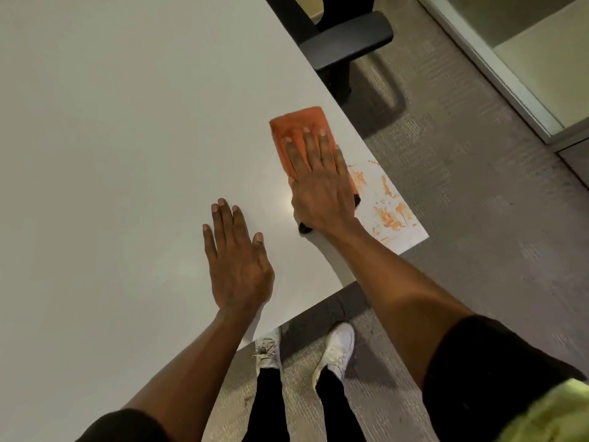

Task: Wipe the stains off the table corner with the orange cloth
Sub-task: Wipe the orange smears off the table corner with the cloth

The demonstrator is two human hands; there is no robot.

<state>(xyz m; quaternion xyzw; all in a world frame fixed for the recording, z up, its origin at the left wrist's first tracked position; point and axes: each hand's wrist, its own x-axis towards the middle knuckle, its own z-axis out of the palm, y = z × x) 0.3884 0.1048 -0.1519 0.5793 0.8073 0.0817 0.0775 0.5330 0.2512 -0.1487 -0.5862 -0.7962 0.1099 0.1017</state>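
The folded orange cloth (294, 127) lies flat on the white table (127, 138) near its right edge. My right hand (318, 183) presses palm-down on the cloth with fingers spread, covering its near half; something dark shows under the heel of the hand. Orange stains (387, 207) smear the table corner just right of that hand, apart from the cloth's far end. My left hand (237, 261) rests flat on the bare tabletop, fingers apart, holding nothing.
A black office chair (347, 39) stands beyond the table's right edge. Grey carpet (478, 234) surrounds the corner, and a glass partition frame (497, 71) runs at the far right. My two white shoes (334, 349) stand on the carpet below the near table edge.
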